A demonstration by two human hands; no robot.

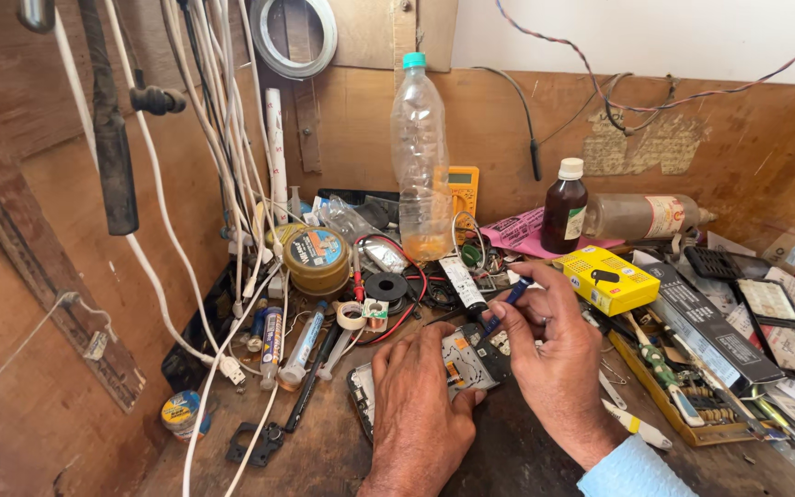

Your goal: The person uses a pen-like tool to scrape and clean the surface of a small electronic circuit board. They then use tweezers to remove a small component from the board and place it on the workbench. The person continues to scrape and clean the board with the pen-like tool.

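The only bare stretch of the wooden worktop (pixel 517 460) lies at the lower centre of the frame, hemmed in by white cables (pixel 204 230) hanging at the left, a clutter of spools and tubes above, and a shallow tray of tools (pixel 692 405) at the right. In that gap the left hand (pixel 416 405) lies palm down, fingers curled over an opened mobile phone (pixel 457 368), pinning it flat to the wood. The right hand (pixel 554 354) arches over from the right, thumb and fingers pinched shut on a thin blue-handled screwdriver (pixel 506 302), its tip angled down to the phone's exposed metal frame and circuit board. Behind, a clear plastic bottle (pixel 420 156) stands upright, a brown glass bottle (pixel 565 207) and a yellow cardboard box (pixel 605 278) to its right.
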